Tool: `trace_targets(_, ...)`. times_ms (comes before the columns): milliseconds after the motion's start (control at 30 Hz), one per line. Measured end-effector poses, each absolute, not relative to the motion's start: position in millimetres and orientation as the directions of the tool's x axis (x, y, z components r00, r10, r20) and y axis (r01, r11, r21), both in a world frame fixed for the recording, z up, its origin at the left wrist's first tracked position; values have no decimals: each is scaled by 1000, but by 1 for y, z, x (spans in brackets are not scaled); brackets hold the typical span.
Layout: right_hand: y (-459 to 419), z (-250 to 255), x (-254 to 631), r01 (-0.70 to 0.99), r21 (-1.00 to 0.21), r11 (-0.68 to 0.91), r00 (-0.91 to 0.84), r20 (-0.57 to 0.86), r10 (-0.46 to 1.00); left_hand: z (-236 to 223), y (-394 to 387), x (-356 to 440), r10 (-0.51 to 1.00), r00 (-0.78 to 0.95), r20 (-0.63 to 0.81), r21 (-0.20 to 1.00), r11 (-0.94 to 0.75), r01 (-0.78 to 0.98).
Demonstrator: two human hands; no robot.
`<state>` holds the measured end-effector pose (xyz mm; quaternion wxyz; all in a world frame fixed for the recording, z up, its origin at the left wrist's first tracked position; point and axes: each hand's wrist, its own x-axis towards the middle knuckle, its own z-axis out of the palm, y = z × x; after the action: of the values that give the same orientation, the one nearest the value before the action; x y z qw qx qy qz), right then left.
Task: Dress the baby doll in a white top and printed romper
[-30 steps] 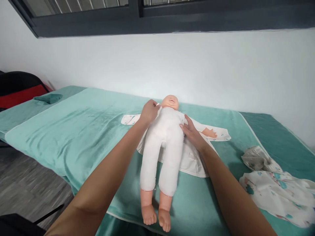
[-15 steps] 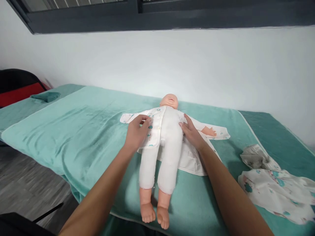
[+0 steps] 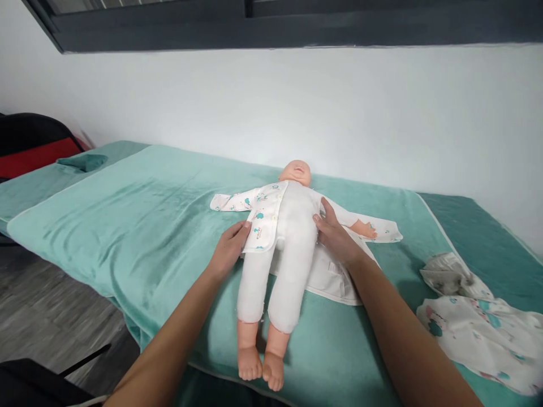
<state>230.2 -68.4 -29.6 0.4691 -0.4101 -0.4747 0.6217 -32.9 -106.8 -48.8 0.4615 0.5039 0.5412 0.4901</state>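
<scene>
A baby doll [image 3: 292,226] lies on its back, with a white cloth body and bare plastic head and feet. It has a white printed baby jacket [image 3: 263,223] under it, and the left-side front panel covers half its chest. On the right, the other panel lies spread out and a plastic hand shows on that sleeve. My left hand [image 3: 229,246] grips the doll's side through the jacket, thumb on the panel's edge and other fingers partly hidden. Against the opposite side, my right hand [image 3: 337,234] holds the bare cloth torso between thumb and fingers.
A teal blanket [image 3: 127,220] covers the bed. Crumpled white printed clothing [image 3: 483,339] lies at the right. Behind the bed rises a white wall [image 3: 271,107] under a dark window frame [image 3: 169,28]. A black and red chair [image 3: 38,147] stands at far left.
My left hand has laid the left-side jacket panel over the doll's chest, then moved down to its side. My right hand stays at the torso. The doll's feet have shifted slightly left.
</scene>
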Motion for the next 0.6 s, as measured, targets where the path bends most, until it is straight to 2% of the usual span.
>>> trace_targets(67, -70, -28, 229, -195, -974, -115, -215, -72, 974, -55, -91, -44, 980, -164, 112, 970, -72, 234)
trace_targets(100, -70, -27, 228, -192, -974, -120, -207, -79, 975, -59, -81, -53, 949, -227, 216, 933, -133, 334)
trace_targets(167, -71, -25, 227, -187, -973, -132, -191, -96, 977, -67, -57, -73, 835, -324, 445, 795, -201, 572)
trace_targets(200, -71, -24, 227, -188, -972, -139, -185, -103, 977, -71, -45, -83, 809, -341, 479, 745, -169, 645)
trace_targets(267, -72, -22, 227, -196, -969, -149, -183, -113, 977, -77, -25, -102, 836, -373, 402, 744, -60, 666)
trace_targets(367, -72, -21, 226, -209, -965, -157, -190, -117, 975, -82, -3, -119, 862, -428, 270, 833, 13, 553)
trace_targets(500, -71, -23, 225, -210, -964, -160, -181, -122, 976, -83, 14, -127, 822, -510, 254, 919, -41, 392)
trace_targets(600, -69, -26, 225, -204, -964, -169, -170, -135, 976, -84, 22, -131, 787, -558, 264, 927, -46, 373)
